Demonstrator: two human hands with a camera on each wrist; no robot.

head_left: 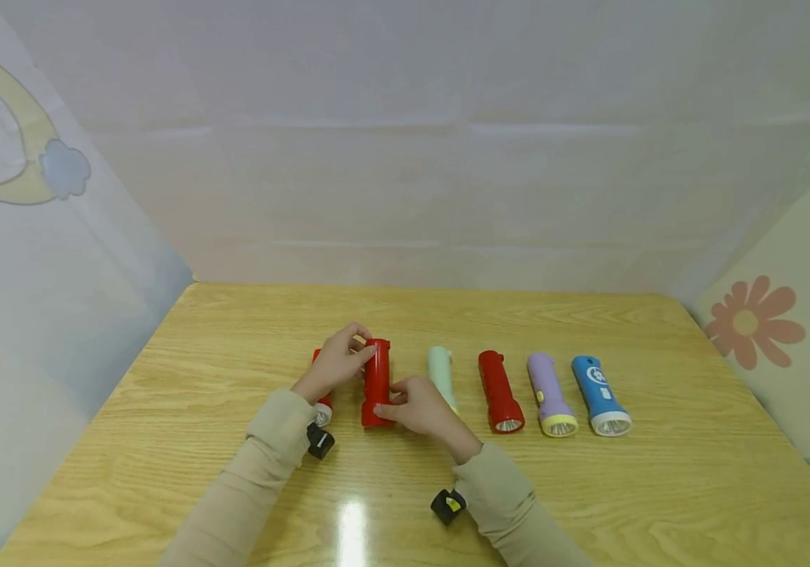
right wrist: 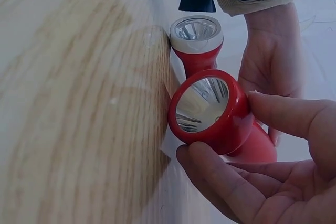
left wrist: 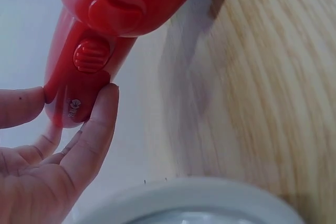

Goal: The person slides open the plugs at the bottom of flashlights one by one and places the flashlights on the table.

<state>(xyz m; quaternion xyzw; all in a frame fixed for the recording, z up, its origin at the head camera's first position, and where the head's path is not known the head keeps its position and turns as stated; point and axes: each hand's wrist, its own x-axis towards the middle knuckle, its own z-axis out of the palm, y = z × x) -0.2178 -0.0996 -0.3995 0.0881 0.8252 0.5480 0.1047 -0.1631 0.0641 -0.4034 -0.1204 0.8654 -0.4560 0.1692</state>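
Note:
Both hands hold one red flashlight left of the table's middle. My left hand pinches its narrow tail end between thumb and fingers. At the wider lamp end, my right hand grips with thumb and fingertips around the rim. In the left wrist view its ridged red switch and a small white logo show on the body. The right wrist view looks into its silvery reflector. Another red flashlight with a white rim lies just left of it, partly hidden by my left hand and wrist in the head view.
To the right, a mint green flashlight lies partly behind my right hand. Beyond it, in a row, are a dark red flashlight, a purple one with a yellow rim and a blue one with a white rim. Printed cloth walls enclose the wooden table.

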